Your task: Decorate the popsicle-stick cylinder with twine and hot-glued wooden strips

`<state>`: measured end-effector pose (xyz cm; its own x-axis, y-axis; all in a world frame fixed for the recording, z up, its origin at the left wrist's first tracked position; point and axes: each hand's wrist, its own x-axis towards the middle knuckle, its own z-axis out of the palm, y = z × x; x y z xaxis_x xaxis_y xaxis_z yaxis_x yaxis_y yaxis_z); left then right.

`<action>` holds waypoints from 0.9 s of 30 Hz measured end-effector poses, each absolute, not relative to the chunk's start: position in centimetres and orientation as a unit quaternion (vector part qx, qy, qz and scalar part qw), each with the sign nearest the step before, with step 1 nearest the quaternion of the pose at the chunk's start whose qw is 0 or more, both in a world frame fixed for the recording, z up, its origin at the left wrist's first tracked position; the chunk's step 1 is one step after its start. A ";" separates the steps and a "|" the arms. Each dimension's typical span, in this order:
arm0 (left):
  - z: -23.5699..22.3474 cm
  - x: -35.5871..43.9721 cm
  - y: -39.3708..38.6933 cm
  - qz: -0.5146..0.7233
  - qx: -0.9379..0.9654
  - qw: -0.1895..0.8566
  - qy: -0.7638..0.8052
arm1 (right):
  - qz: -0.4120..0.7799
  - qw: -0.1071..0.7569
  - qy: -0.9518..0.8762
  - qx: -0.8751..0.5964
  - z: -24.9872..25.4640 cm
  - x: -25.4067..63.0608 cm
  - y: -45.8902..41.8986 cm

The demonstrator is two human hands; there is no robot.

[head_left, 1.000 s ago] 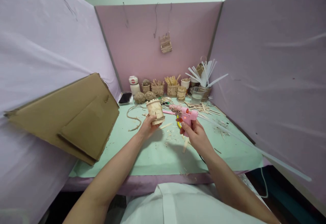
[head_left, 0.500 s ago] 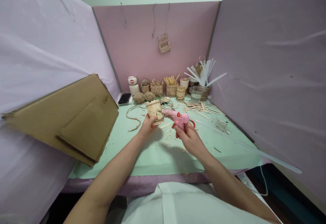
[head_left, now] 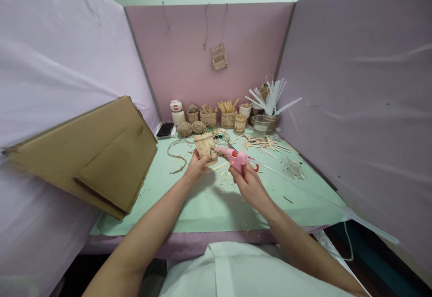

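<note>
My left hand is closed around a small cup-shaped holder built from wooden craft sticks, holding it upright above the green table top. My right hand grips a pink hot glue gun by its handle; a red light glows on its side. The gun's nozzle points left and touches the right side of the stick holder. A long clear glue stick juts from the gun's back toward the lower right.
Folded cardboard leans over the table's left side. Along the back wall stand a white jar, twine balls, small baskets of sticks, a plastic cup, a pot of white sticks and a phone. Loose sticks and red-handled scissors lie at the right.
My right hand moved the glue gun left, from a gap beside the stick holder until its nozzle touches the holder's side. My left hand kept the holder nearly still.
</note>
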<state>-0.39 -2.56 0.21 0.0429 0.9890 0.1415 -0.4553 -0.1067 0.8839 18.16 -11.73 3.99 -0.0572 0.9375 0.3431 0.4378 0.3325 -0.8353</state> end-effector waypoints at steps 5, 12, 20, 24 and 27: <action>0.2 -0.3 -2.5 0.616 0.419 0.585 0.321 | 0.272 0.456 -0.674 -0.513 3.8 18.2 -11.7; 0.5 -0.1 -2.7 0.624 0.416 0.577 0.324 | 0.262 0.460 -0.679 -0.509 3.6 18.2 -11.5; 0.6 -0.1 -2.9 0.623 0.411 0.572 0.339 | 0.255 0.456 -0.680 -0.515 3.6 18.2 -11.5; 0.6 -0.1 -2.8 0.617 0.420 0.574 0.336 | 0.253 0.458 -0.680 -0.514 3.6 18.2 -11.6; 0.5 -0.1 -2.7 0.614 0.427 0.574 0.334 | 0.252 0.453 -0.682 -0.516 3.7 18.2 -11.6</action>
<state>-0.14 -2.73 0.48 0.0230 0.9897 0.1412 -0.4205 -0.1186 0.8995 18.23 -11.61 3.69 -0.0574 0.9321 0.3576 0.4760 0.3404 -0.8109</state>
